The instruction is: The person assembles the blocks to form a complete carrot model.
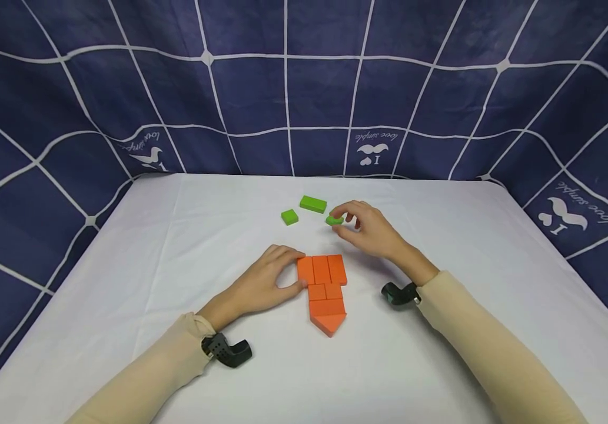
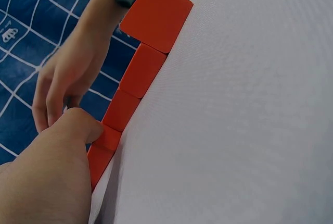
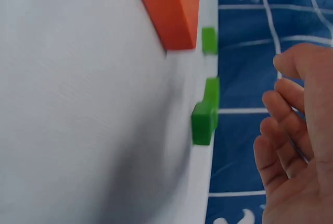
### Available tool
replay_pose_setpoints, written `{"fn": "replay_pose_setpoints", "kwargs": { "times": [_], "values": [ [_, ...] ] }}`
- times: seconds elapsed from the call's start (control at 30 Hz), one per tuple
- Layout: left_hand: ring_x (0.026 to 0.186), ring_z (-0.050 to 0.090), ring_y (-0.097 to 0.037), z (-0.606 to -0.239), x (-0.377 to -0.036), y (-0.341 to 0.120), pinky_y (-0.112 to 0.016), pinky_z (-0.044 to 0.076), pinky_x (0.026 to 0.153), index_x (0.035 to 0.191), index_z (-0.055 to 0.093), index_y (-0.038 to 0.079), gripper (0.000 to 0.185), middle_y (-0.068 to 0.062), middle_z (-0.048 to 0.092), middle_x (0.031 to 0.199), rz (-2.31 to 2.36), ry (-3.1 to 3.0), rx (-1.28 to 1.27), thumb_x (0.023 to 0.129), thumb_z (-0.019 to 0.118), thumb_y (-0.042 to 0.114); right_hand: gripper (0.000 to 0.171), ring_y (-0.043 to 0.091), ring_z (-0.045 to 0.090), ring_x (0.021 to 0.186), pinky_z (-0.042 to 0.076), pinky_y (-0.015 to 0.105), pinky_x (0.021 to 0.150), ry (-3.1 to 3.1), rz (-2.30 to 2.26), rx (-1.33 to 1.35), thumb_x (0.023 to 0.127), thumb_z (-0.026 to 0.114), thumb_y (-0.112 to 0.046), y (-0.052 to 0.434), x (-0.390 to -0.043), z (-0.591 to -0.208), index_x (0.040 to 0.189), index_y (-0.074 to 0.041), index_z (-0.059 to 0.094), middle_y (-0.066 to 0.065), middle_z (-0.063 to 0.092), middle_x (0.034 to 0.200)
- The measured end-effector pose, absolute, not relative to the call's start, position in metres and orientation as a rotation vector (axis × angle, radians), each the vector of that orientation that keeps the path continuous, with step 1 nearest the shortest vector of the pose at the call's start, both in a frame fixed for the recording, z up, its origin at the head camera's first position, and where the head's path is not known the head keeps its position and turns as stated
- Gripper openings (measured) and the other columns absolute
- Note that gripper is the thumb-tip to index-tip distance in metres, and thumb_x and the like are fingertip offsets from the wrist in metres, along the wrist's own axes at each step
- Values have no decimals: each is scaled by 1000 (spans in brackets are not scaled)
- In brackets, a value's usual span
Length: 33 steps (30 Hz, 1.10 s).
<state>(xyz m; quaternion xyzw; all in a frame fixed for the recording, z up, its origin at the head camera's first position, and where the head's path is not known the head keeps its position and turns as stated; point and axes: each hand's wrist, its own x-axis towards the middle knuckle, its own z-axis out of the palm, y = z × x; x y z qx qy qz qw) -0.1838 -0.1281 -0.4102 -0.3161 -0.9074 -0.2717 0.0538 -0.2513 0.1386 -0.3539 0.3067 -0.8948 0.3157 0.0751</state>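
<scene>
Orange wooden blocks lie joined in an arrow-like shape on the white table, with a pointed piece toward the near side. My left hand is at their far-left block, its index finger and thumb at opposite ends of that block. In the left wrist view the thumb touches an orange block. My right hand hovers with loosely bent fingers over a small green block. The right wrist view shows a gap between that hand and the green block.
A longer green block and another small green block lie beyond the orange shape. The white-covered table ends against a dark blue checked cloth at the back and sides. Each wrist wears a black camera.
</scene>
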Motion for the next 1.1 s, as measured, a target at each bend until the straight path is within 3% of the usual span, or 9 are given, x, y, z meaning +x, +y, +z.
{"fn": "replay_pose_setpoints", "kwargs": {
  "times": [0.33,0.6,0.77,0.93,1.1],
  "values": [
    [123,41,-6,-408,-184,-130,-32,39,107,132,55,20,53,11,53,128,-807,-2745,-981,88,61,49,40,21,54,106,46,38,92,-2866,742,675,90,63,-31,117,-296,-358,126,-12,60,3,62,121],
    [123,42,-7,-409,-183,-129,-32,39,108,132,55,20,54,10,53,129,-811,-2747,-974,88,61,49,45,26,56,114,41,41,103,-2943,720,579,92,60,-30,110,-318,-369,131,-9,58,9,63,124],
    [123,41,-6,-410,-182,-128,-31,38,108,132,55,21,53,11,53,129,-815,-2763,-968,88,60,49,42,26,56,113,41,42,103,-2991,751,539,92,61,-30,106,-322,-377,129,-10,60,8,65,121],
    [123,42,-7,-411,-182,-127,-32,39,108,132,55,20,53,10,53,129,-813,-2757,-975,88,60,50,39,21,57,100,44,38,95,-2985,750,498,90,63,-33,106,-322,-380,124,-14,65,4,67,115],
    [123,42,-9,-409,-182,-128,-34,40,107,132,55,19,53,9,53,129,-813,-2744,-980,88,61,48,37,21,57,97,45,37,90,-2938,763,503,89,65,-33,108,-319,-376,121,-14,66,3,67,111]
  ]
}}
